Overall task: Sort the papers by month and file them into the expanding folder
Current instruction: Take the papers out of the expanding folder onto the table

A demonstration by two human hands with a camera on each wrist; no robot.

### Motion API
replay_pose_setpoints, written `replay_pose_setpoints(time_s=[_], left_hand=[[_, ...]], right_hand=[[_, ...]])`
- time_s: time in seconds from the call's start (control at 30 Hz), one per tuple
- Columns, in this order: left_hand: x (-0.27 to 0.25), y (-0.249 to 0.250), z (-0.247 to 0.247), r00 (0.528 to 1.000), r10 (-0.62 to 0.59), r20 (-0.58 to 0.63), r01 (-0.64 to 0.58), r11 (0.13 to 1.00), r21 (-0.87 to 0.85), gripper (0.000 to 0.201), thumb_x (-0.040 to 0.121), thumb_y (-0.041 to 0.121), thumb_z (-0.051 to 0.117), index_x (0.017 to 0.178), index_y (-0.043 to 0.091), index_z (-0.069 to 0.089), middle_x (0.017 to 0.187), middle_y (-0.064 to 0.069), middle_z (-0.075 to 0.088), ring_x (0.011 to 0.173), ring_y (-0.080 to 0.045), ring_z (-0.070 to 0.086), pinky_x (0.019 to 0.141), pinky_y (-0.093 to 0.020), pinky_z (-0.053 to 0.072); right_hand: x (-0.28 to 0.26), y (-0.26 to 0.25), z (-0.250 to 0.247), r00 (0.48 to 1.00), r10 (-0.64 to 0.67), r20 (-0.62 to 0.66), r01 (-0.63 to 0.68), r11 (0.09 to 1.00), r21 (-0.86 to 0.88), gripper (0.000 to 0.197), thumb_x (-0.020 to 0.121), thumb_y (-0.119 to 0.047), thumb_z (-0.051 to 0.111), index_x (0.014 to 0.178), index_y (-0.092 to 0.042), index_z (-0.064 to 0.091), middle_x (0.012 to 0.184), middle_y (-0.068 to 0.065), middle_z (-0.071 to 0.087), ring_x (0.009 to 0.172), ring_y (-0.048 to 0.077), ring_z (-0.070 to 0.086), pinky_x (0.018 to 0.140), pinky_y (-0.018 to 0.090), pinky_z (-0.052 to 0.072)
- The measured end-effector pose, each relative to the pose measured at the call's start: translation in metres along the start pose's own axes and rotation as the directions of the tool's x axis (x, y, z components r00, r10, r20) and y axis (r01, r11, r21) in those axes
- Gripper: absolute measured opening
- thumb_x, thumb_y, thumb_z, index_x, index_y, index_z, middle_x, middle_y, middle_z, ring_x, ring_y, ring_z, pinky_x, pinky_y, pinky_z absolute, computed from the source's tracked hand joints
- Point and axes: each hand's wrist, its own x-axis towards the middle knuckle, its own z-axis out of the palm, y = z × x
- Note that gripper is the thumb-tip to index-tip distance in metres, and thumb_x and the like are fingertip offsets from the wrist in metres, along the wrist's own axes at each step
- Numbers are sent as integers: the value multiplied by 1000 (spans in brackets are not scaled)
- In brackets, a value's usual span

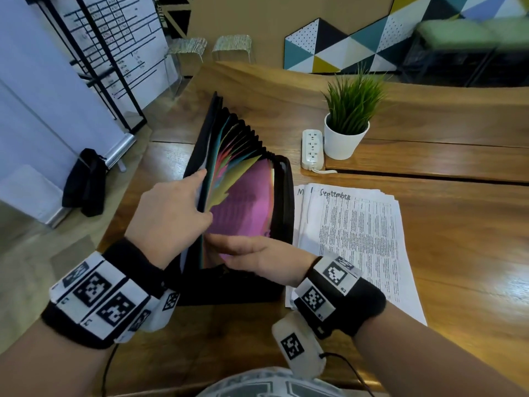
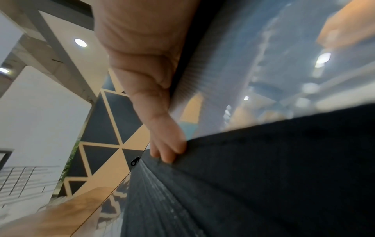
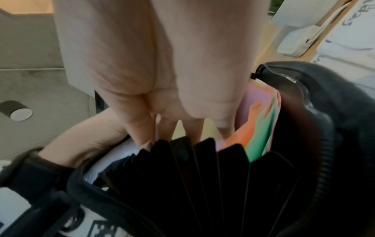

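Folder [image 1: 282, 196] stands open beside papers [image 1: 360, 239]; left hand [image 1: 169, 213] grips its dividers [image 1: 243, 207], right hand [image 1: 257, 259] fingers straight among them

Glossy wooden table [image 1: 429, 224], matt black cloth folder [image 1: 283, 196], white paper sheets [image 1: 357, 239]

I count one black expanding folder [image 1: 282, 196] standing open at my twelve o'clock, with one stack of papers [image 1: 360, 239] at two o'clock; how many sheets I cannot tell. Farther off at one o'clock are one power strip [image 1: 312, 149] and one potted plant [image 1: 347, 121]. At eleven o'clock stand two stools [image 1: 187, 47].
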Motion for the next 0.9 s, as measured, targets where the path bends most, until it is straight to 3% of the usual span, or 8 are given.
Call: replay_pose_setpoints(time_s=[0.07, 0.17, 0.27, 0.43, 0.47, 0.57, 0.63, 0.9], left_hand=[[0, -2, -2, 1000, -14, -5, 14, 1000, -24, 71, 79, 22, 64, 144, 29, 37, 76, -4, 59, 73, -27, 55, 63, -31, 38], [-2, -3, -6, 1000, -27, -13, 27, 998, -49, 71, 77, 16, 63, 143, 29, 40, 61, 1, 46, 64, -26, 49, 59, -31, 36], [-5, -4, -6, 999, -37, -23, 35, 996, -79, 72, 76, 14, 64, 143, 29, 40, 61, -1, 49, 63, -26, 50, 59, -31, 38], [-9, -2, -3, 999, -46, -18, 44, 994, -99, 71, 78, 14, 63, 143, 29, 39, 59, 3, 46, 62, -25, 48, 60, -32, 39], [-9, -1, -3, 999, -45, -18, 43, 994, -97, 70, 79, 15, 63, 143, 30, 38, 59, 3, 46, 63, -24, 48, 60, -31, 39], [-9, -2, -3, 999, -46, -20, 44, 995, -90, 70, 80, 16, 62, 144, 29, 37, 61, 4, 46, 64, -23, 50, 62, -31, 40], [-10, -2, -4, 999, -47, -21, 45, 995, -85, 71, 80, 16, 62, 144, 29, 36, 62, 4, 46, 65, -23, 49, 62, -31, 39], [-10, -2, -3, 999, -36, -11, 35, 996, -87, 70, 81, 16, 61, 144, 31, 36, 55, 5, 41, 59, -21, 44, 58, -31, 36]], right_hand=[[-2, 1, -6, 971, 30, -238, -31, 1000, 0, 33, 97, -12, 45, 128, -11, 56, 127, -2, 58, 112, 3, 53, 99, 18, 38], [2, 18, -18, 821, 119, -559, -276, 939, -206, 31, 93, -21, 52, 99, 6, 66, 103, 23, 65, 92, 28, 60, 87, 39, 45], [3, 23, -19, 792, 190, -581, -418, 862, -288, 35, 89, -25, 56, 89, 9, 64, 93, 25, 63, 85, 34, 59, 74, 37, 46], [5, 13, -19, 720, 354, -597, -532, 834, -147, 32, 85, -25, 64, 62, -7, 50, 64, 3, 46, 65, 20, 47, 44, 16, 34], [6, 11, -18, 709, 358, -607, -539, 831, -139, 32, 85, -21, 64, 61, -9, 47, 65, 3, 45, 66, 20, 47, 44, 15, 37], [11, 13, -15, 739, 193, -646, -508, 789, -346, 13, 84, -17, 57, 78, -5, 59, 84, 8, 61, 80, 25, 58, 62, 29, 45], [13, 16, -13, 721, 134, -679, -505, 774, -383, 15, 84, -19, 57, 90, -6, 63, 94, 8, 63, 85, 26, 61, 65, 28, 45], [21, 17, -13, 717, -135, -684, -194, 904, -381, 9, 82, -15, 63, 79, -10, 70, 77, -5, 53, 82, 13, 48, 66, 19, 33]])
